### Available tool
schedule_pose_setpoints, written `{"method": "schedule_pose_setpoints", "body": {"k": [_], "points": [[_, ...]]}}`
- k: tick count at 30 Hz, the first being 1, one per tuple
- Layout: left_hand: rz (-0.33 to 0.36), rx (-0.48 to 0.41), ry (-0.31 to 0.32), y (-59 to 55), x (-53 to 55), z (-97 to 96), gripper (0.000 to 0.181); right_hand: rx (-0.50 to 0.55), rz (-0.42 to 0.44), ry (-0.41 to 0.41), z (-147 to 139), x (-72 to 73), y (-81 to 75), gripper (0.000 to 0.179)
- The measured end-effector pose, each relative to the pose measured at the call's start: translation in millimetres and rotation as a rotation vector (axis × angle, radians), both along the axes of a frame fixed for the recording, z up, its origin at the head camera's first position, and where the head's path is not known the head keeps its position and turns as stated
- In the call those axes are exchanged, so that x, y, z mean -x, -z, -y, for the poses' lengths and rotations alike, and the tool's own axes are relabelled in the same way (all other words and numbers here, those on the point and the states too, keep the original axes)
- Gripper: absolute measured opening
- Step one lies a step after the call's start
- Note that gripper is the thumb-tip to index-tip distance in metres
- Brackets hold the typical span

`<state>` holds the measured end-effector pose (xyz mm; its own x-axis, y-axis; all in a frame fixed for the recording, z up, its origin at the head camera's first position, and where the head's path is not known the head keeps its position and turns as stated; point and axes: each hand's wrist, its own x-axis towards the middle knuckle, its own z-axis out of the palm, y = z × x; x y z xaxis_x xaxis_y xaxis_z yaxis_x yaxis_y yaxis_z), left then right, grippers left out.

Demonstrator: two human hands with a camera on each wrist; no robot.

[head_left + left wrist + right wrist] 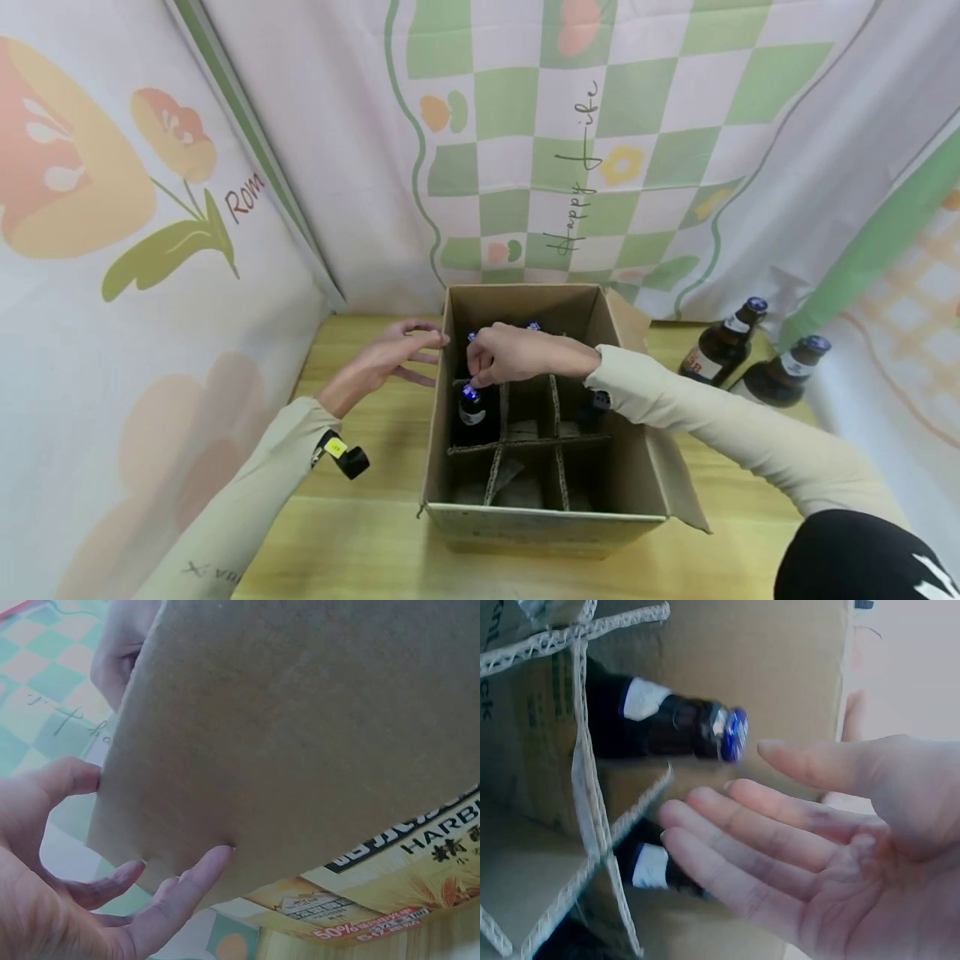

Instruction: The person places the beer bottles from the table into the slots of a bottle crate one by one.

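An open-topped cardboard box (543,515) with corrugated dividers stands in front of me. My left hand (390,354) is at its left side. In the left wrist view, the thumb meets the edge of a cardboard panel (285,727) and extended fingertips touch its face. My right hand (513,354) is inside the box opening, over the left compartments. Its fingers are extended and apart in the right wrist view, close to the blue cap of a dark bottle (671,724). A second dark bottle (651,866) stands partly behind the fingers. One upright bottle (472,412) shows below the right hand.
Two brown bottles with blue caps, one nearer the box (720,346) and one farther right (776,379), stand on the wooden table (360,492). A flap (675,475) sticks out at the box's right. Printed curtains (510,108) hang behind and on both sides.
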<state>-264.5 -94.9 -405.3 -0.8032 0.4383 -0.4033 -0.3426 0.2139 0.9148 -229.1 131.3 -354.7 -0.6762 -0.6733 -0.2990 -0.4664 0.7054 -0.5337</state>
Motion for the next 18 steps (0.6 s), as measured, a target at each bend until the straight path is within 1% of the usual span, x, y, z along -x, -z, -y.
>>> {"method": "schedule_pose_setpoints", "body": {"k": [4,10,13,18], "points": [[0.015,0.009,0.012,-2.0,1.0,-0.5,0.068,-0.016,-0.032,0.011,-13,1.8,-5.7,0.013],[0.005,0.032,0.056,-8.9,0.4,-4.1,0.074,0.019,-0.065,0.082,-33,-0.6,-15.3,0.013],[-0.001,0.035,0.07,-11.6,1.5,-7.1,0.074,0.041,-0.097,0.123,-43,-0.3,-20.3,0.014],[0.007,0.031,0.07,-9.4,3.1,-10.3,0.068,0.105,-0.14,0.19,-63,-0.1,-30.8,0.014]]}}
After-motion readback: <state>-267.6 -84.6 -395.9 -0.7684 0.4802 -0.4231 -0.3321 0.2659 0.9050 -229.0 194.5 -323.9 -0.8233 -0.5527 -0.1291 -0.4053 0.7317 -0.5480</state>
